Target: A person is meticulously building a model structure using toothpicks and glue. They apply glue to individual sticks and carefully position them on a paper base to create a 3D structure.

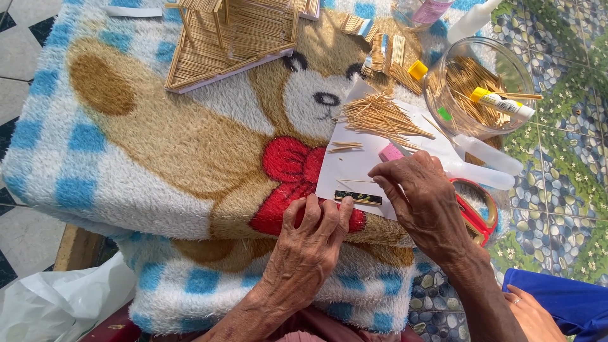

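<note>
A fleecy blue-and-white checked blanket (95, 171) printed with a brown teddy bear and a red bow covers the worktop and spreads out ahead of and to the left of both hands. Farther ahead of the left hand, near the far edge, stands a partly built model house of toothpicks (231, 38) on a pale base. Ahead of the right hand and off to its right sits a clear round plastic container (478, 85) holding more sticks and a white glue tube with a yellow cap (503, 103). A white sheet of paper (354, 161) lies just ahead of both hands, with a loose heap of toothpicks (380, 117) on its far end and a small pink block (391, 152) just beyond the right fingertips. A squat clear bottle (487, 155) lies on its side to the right of the right hand, and a red object (476, 215) shows partly from under that wrist. The left hand (310, 247) rests flat, fingers together, its fingertips (329, 212) pressing the near edge of the paper beside a short dark strip (358, 198). The right hand (421, 193) curls downward, its fingers drawn together on a single toothpick (356, 182) that lies on the paper just above the strip. A blue-sleeved hand of another person (532, 313) shows near the right forearm.
</note>
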